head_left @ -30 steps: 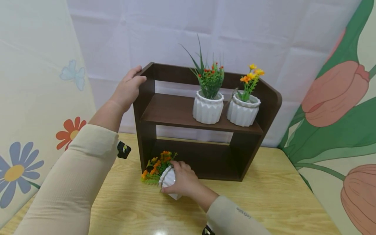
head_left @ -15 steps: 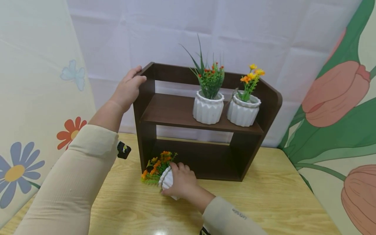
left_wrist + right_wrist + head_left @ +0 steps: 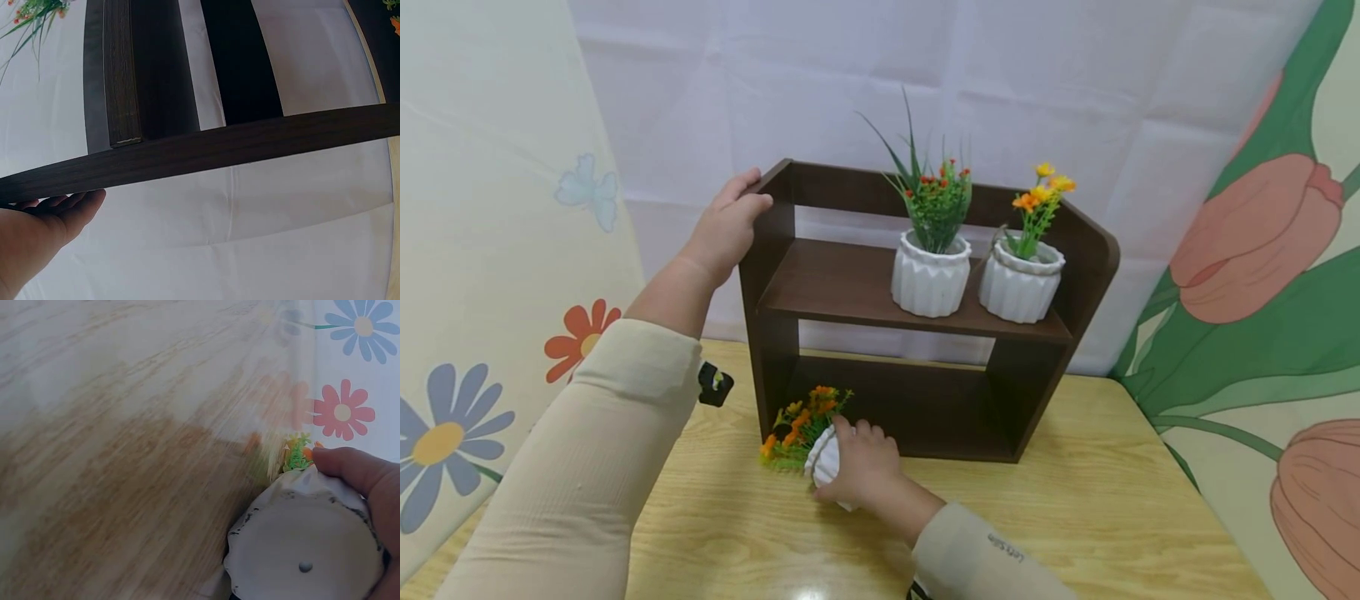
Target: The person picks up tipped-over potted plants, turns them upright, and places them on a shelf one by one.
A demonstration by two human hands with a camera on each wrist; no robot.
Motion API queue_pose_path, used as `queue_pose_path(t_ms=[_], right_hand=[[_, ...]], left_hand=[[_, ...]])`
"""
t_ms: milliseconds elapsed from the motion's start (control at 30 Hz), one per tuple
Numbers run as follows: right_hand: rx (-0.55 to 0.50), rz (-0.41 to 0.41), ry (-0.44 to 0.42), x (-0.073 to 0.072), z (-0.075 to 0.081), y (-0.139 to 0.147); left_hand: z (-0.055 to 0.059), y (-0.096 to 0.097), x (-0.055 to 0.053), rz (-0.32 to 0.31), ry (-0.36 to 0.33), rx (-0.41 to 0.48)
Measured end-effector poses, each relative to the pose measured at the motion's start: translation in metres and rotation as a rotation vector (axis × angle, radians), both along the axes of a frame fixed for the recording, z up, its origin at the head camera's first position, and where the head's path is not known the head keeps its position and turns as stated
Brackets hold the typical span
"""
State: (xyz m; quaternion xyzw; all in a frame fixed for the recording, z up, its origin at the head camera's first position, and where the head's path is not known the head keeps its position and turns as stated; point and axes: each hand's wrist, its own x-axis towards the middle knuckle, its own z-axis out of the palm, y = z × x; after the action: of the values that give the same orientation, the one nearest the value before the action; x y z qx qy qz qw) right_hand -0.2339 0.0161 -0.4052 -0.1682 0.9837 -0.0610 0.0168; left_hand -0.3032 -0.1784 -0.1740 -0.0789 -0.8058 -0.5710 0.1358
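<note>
My right hand (image 3: 868, 467) grips a white ribbed flowerpot (image 3: 826, 460) with orange flowers (image 3: 801, 421). This pot is tipped on its side, its flowers pointing left by the shelf's lower left corner. In the right wrist view the round base of the pot (image 3: 306, 550) faces the camera, and the thumb lies along its side. My left hand (image 3: 726, 225) rests on the upper left side panel of a dark brown two-tier shelf (image 3: 842, 275). In the left wrist view the fingers (image 3: 84, 209) touch the panel's edge; some of them are hidden behind it.
On the upper tier stand two white pots: one with grass and red flowers (image 3: 931, 275), one with yellow-orange flowers (image 3: 1022, 279). The shelf stands on a wooden table (image 3: 1075, 508) against a white cloth (image 3: 850, 75). Flower-patterned walls flank both sides.
The right hand and sleeve have shifted slightly left around the tipped flowerpot, which stays almost in place. My left hand keeps its position on the shelf.
</note>
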Motion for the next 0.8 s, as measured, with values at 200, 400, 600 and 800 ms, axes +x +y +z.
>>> queue_pose_path(t_ms=[200,400,600,800], right_hand=[[-0.02,0.004,0.01,0.001,-0.003,0.001],[-0.058,0.016,0.044,0.001,-0.007,0.003],[-0.102,0.031,0.065,0.001,-0.011,0.007],[-0.166,0.043,0.07,0.003,-0.012,0.012]], left_hand=[[-0.001,0.0,0.001,-0.002,-0.003,0.004],[-0.001,-0.001,-0.001,-0.004,0.002,0.004],[-0.001,-0.001,-0.001,-0.004,-0.001,-0.002],[0.0,-0.001,0.0,0.001,-0.001,-0.002]])
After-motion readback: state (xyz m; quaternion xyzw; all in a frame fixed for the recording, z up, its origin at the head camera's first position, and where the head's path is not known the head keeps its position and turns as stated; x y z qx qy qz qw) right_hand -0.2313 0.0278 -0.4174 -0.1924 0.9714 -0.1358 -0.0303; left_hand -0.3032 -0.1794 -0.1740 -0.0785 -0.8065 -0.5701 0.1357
